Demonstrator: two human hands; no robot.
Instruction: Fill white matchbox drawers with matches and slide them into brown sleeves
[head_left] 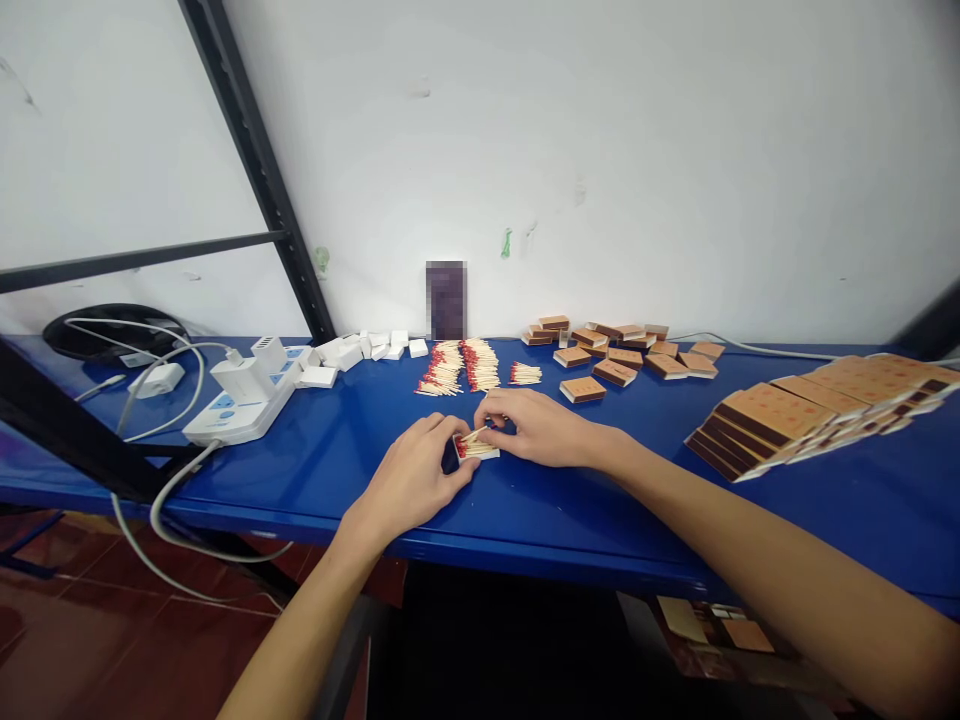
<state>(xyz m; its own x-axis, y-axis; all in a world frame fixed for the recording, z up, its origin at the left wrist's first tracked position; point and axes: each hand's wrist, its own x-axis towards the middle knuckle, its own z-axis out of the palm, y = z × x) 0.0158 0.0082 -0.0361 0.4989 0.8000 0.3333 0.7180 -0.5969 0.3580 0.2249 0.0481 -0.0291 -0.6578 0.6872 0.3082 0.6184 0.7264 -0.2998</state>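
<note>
a small white tray point(492, 456) with matches point(469, 449) in it sits on the blue counter point(525, 520), mid-scene and close to the near edge. the left hand point(420, 468) grips the tray's left end, thumb along the near side. the right hand point(534, 425) is curled over the right end, fingers at the sticks; whether they pinch one, i cannot tell.

the tray looks like thin card: probably very light and easily squashed, best held gently by its side walls. the matches should be light, stiff and brittle, better taken by the pale wood than by the red heads.

farther off lie rows of loose matches point(442, 368), with orange-and-brown matchboxes point(582, 390) to their right. the box tops carry small reddish marks, too small to read; the blue labels on the power strip point(251, 408) at left are unreadable too.
</note>
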